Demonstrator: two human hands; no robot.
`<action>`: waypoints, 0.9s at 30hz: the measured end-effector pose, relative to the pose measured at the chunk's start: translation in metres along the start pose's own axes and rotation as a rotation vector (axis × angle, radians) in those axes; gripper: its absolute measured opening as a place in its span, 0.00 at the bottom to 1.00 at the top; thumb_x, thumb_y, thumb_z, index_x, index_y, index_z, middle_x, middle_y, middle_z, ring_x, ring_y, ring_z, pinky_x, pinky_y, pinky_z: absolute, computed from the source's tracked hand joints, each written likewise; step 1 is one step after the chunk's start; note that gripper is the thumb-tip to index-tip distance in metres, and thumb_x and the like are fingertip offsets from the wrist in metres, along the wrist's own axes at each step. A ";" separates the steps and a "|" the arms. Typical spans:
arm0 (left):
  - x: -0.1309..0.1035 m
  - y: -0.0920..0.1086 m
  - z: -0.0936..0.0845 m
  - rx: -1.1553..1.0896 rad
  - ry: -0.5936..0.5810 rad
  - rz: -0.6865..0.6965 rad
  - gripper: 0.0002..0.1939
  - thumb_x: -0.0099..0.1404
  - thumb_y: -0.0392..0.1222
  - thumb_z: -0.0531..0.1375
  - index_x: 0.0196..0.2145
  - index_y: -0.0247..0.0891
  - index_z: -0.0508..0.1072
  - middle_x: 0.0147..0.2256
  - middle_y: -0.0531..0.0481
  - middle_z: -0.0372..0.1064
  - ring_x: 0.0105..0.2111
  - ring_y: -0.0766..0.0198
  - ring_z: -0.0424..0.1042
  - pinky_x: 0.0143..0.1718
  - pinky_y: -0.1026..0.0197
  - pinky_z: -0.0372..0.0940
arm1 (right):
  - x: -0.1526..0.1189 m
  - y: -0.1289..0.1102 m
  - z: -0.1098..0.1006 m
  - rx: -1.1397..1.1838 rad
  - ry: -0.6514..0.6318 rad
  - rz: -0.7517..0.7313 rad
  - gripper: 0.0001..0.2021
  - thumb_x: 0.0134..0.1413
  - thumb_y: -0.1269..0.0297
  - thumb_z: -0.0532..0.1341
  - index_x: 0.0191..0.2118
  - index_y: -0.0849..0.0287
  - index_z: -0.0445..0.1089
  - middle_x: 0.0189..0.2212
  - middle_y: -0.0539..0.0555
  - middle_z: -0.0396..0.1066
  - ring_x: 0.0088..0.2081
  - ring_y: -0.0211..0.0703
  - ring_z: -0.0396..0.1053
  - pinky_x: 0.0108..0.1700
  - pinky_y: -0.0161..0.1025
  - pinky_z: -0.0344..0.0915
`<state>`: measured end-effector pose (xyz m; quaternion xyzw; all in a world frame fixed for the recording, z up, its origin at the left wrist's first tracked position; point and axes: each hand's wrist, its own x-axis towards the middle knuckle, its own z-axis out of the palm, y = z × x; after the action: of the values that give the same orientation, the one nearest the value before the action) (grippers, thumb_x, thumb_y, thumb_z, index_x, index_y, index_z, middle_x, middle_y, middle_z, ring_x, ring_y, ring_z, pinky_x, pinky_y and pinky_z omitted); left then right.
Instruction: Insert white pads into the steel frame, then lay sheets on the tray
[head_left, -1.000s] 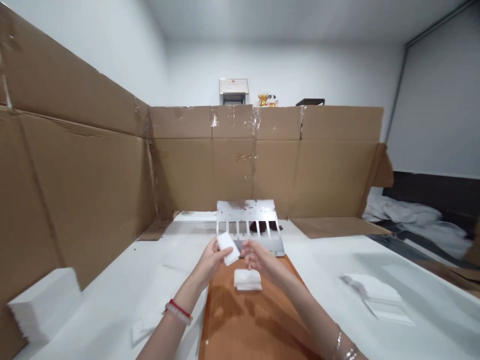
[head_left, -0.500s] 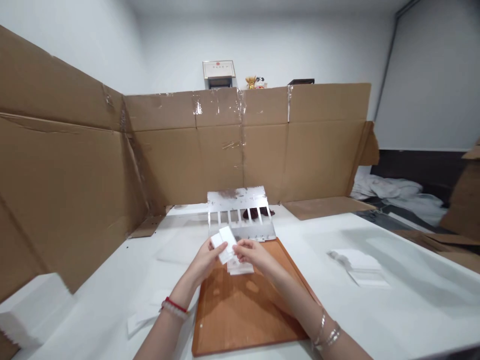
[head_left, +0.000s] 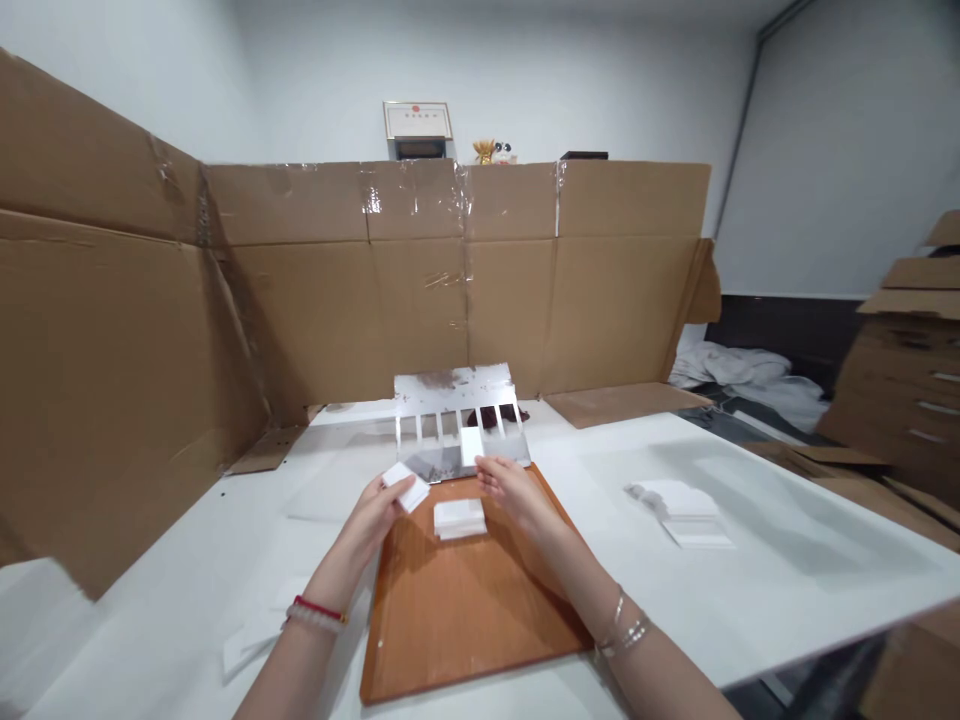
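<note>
My left hand (head_left: 380,512) is closed around a small stack of white cards (head_left: 407,488), thumb on top, over the left edge of a brown wooden board (head_left: 480,610). Between the fingertips of my right hand (head_left: 508,487) is a single white card (head_left: 471,446), upright in front of a slotted silver metal rack (head_left: 453,388). Whether the card touches the rack I cannot tell. A low stack of white cards (head_left: 459,518) lies on the board between my hands.
White paper pieces (head_left: 684,510) lie on the white table (head_left: 592,520) at the right, and more white pieces (head_left: 255,640) at the left. A white block (head_left: 45,630) stands at the left edge. Cardboard walls (head_left: 330,310) close off the back and left. Something dark (head_left: 495,416) lies behind the rack.
My hands have moved apart. The right hand has carried one card forward to the rack, while the left has drawn left with the other cards. The view has shifted slightly right.
</note>
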<state>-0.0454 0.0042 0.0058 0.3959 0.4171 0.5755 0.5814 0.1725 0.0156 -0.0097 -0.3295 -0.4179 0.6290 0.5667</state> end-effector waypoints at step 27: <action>0.000 -0.003 -0.001 -0.026 0.008 -0.005 0.23 0.41 0.40 0.79 0.35 0.32 0.79 0.37 0.42 0.81 0.37 0.55 0.78 0.41 0.60 0.69 | 0.000 -0.001 -0.004 -0.098 -0.011 -0.048 0.22 0.38 0.45 0.75 0.28 0.55 0.68 0.31 0.51 0.68 0.38 0.44 0.67 0.47 0.41 0.62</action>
<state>-0.0455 0.0042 0.0031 0.3851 0.4130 0.5807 0.5865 0.1760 0.0165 -0.0102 -0.3432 -0.4590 0.5960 0.5624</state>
